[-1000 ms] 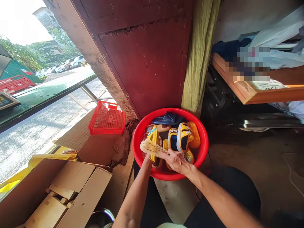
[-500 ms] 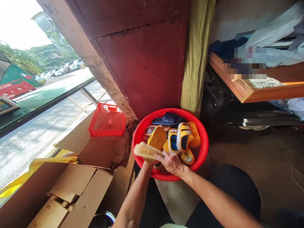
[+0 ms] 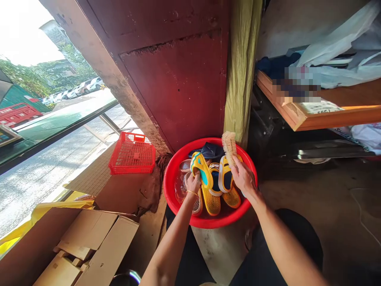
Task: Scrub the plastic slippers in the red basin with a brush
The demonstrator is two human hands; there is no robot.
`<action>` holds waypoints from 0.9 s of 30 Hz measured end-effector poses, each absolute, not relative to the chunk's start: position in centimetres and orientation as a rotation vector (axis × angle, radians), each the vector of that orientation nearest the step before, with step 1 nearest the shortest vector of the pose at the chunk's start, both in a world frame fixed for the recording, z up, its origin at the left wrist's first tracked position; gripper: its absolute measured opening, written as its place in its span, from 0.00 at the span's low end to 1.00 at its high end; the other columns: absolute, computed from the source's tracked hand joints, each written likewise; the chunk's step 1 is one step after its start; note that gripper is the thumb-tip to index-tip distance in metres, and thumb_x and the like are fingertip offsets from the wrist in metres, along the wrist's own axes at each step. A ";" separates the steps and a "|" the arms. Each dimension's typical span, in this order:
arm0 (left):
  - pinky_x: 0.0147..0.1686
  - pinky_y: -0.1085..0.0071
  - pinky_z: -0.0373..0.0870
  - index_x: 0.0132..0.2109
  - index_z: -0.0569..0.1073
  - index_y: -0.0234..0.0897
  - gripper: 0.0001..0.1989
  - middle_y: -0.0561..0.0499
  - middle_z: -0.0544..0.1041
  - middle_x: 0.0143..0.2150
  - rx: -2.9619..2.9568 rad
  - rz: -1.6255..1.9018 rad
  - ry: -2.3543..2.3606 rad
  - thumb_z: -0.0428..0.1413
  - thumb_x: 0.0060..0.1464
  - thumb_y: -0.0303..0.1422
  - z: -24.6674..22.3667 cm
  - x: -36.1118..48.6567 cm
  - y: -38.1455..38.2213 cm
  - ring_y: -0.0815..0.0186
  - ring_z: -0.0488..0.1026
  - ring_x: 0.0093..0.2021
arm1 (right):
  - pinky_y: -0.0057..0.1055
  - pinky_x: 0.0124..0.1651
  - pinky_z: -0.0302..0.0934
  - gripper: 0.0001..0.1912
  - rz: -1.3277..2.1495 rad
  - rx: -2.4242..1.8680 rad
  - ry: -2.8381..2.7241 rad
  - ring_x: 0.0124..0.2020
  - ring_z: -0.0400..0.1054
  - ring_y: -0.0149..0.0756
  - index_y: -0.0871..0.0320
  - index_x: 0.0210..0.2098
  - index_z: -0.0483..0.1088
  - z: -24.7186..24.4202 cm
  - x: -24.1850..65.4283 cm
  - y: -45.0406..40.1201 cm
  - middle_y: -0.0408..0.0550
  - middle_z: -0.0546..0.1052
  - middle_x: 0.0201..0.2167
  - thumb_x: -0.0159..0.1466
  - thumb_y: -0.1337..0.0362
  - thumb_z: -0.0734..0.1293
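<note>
My left hand [image 3: 194, 182] grips a yellow slipper [image 3: 199, 159] with a turquoise inside, its opening turned up toward me. In my right hand [image 3: 243, 177] is a pale-bristled scrubbing brush [image 3: 229, 143], raised over the right side of the basin with its bristles pointing up and left. Under both hands stands a red plastic basin [image 3: 171, 194] holding water and several slippers. Among them are a yellow-and-white slipper [image 3: 224, 178] with a dark inside, a navy slipper [image 3: 212, 150] at the back, and a yellow sole [image 3: 212, 203] near the front.
A red plastic crate [image 3: 132, 155] sits left of the basin, beside a brown cloth [image 3: 154, 190]. Nearer on the left is an open cardboard box [image 3: 119, 242]. A maroon door panel [image 3: 178, 87] rises behind the basin. To the right is a wooden tray [image 3: 336, 119] with bags on it.
The slipper in my left hand has turned from sole up to inside up. My right hand has swung the brush away to the right, off the slipper. The view has shifted slightly.
</note>
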State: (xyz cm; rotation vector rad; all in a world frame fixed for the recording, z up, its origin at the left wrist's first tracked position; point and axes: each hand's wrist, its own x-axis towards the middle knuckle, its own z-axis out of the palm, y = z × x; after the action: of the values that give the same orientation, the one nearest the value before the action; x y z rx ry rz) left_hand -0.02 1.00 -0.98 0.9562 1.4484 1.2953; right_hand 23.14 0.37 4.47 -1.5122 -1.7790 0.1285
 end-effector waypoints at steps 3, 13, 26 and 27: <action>0.30 0.69 0.69 0.43 0.76 0.37 0.25 0.50 0.75 0.27 1.055 1.272 1.441 0.57 0.54 0.55 0.0 2.4 2.2 0.61 0.74 0.31 | 0.39 0.57 0.66 0.28 0.124 -1.548 -1.729 0.56 0.70 0.44 0.58 0.69 0.59 4.4 24.0 0.5 0.56 0.75 0.58 0.72 0.59 0.54; 0.28 0.71 0.72 0.61 0.69 0.36 0.34 0.41 0.76 0.49 1.253 1.128 1.345 0.65 0.49 0.45 1.4 9.1 5.8 0.67 0.75 0.30 | 0.37 0.52 0.67 0.28 0.032 -1.628 -1.737 0.53 0.71 0.45 0.57 0.69 0.58 4.8 25.8 0.6 0.57 0.75 0.55 0.72 0.58 0.53; 0.63 0.52 0.58 0.60 0.65 0.37 0.40 0.33 0.62 0.68 1.126 0.993 2.062 0.71 0.41 0.35 -3.3 -5.2 1.1 0.42 0.53 0.71 | 0.38 0.40 0.67 0.27 0.044 -1.915 -1.817 0.40 0.74 0.46 0.57 0.69 0.60 3.9 24.5 1.1 0.61 0.78 0.45 0.72 0.60 0.52; 0.62 0.53 0.59 0.60 0.64 0.36 0.43 0.31 0.64 0.66 1.023 1.011 2.020 0.72 0.37 0.35 -4.0 -5.7 0.7 0.42 0.55 0.70 | 0.38 0.42 0.68 0.27 0.023 -1.850 -1.826 0.41 0.74 0.47 0.57 0.69 0.59 4.1 23.9 1.0 0.61 0.77 0.46 0.73 0.60 0.52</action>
State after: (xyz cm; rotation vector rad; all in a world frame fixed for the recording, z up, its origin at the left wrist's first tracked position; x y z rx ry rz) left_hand -5.67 0.72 -4.00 1.0233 2.0199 1.0107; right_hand 23.87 0.98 4.06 -1.8495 -1.8264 0.0225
